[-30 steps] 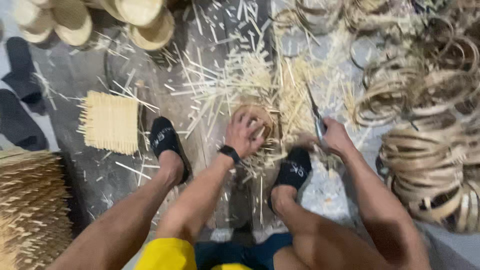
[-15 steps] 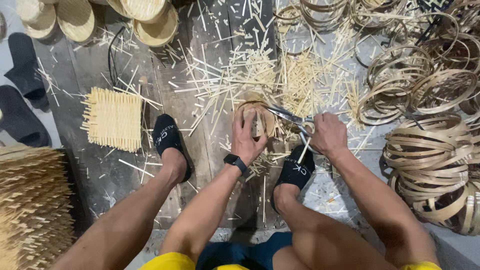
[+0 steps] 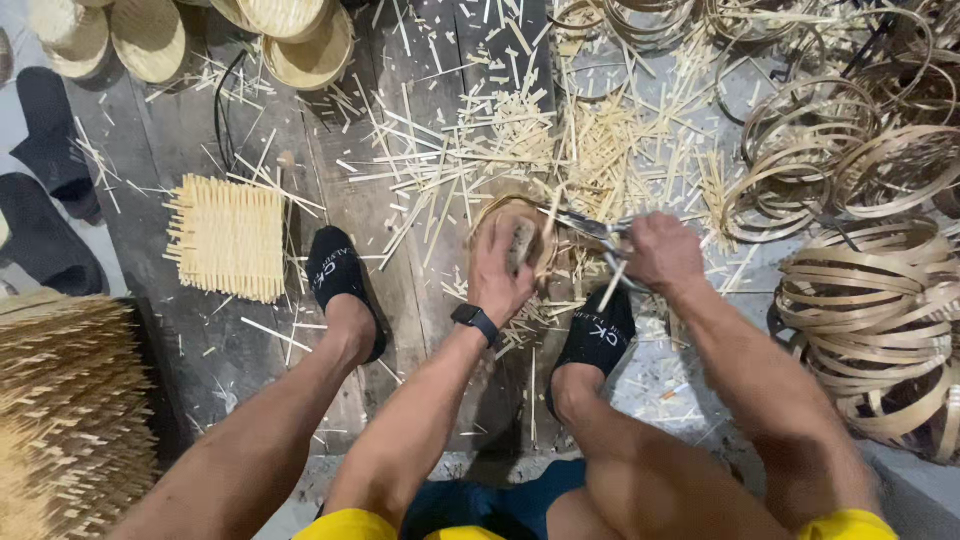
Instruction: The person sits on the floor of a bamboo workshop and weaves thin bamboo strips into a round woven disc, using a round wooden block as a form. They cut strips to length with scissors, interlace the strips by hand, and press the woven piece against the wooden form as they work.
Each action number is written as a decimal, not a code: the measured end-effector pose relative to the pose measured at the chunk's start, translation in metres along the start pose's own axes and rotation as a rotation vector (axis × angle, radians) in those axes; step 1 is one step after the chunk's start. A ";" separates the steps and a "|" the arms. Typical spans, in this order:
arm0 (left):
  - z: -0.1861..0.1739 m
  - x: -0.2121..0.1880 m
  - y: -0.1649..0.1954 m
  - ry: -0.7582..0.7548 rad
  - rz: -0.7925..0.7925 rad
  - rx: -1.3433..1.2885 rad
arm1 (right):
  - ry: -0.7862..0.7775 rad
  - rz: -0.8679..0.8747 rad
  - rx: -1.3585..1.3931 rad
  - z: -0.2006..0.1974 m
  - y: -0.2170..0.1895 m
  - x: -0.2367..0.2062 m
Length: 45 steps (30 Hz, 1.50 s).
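Closed around scissors (image 3: 590, 228), the right hand (image 3: 660, 252) cuts at a round woven basket (image 3: 500, 215); the left hand (image 3: 505, 270) presses flat inside it.

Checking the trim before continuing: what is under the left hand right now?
The left hand presses on a small round woven basket; its rim shows above the fingers. The right hand brings scissors to the rim. The basket's middle is covered by the palm.

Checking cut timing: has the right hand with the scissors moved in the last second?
Yes. The right hand swung the scissors from pointing up the floor to lying sideways, tips now at the small basket beside the right foot.
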<state>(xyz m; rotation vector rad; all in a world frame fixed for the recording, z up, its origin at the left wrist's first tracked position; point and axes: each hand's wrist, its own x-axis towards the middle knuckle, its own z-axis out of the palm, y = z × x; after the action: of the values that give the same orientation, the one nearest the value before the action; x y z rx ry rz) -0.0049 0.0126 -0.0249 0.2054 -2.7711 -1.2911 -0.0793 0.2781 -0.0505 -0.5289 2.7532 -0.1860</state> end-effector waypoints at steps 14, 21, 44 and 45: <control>0.001 0.006 0.006 -0.015 -0.043 -0.044 | 0.159 -0.016 0.079 -0.007 0.017 -0.016; 0.000 0.009 0.010 -0.132 -0.003 -0.076 | 0.151 -0.017 -0.006 0.012 0.004 -0.021; -0.008 -0.001 0.013 -0.120 -0.079 0.086 | 0.036 -0.082 -0.045 -0.005 0.002 0.004; -0.009 0.000 0.012 -0.146 -0.060 0.078 | 0.039 -0.079 -0.048 -0.006 0.001 0.005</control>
<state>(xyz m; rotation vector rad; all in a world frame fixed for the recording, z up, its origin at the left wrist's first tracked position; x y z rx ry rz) -0.0045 0.0132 -0.0100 0.2080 -2.9628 -1.2604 -0.0860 0.2775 -0.0463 -0.6542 2.7829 -0.1503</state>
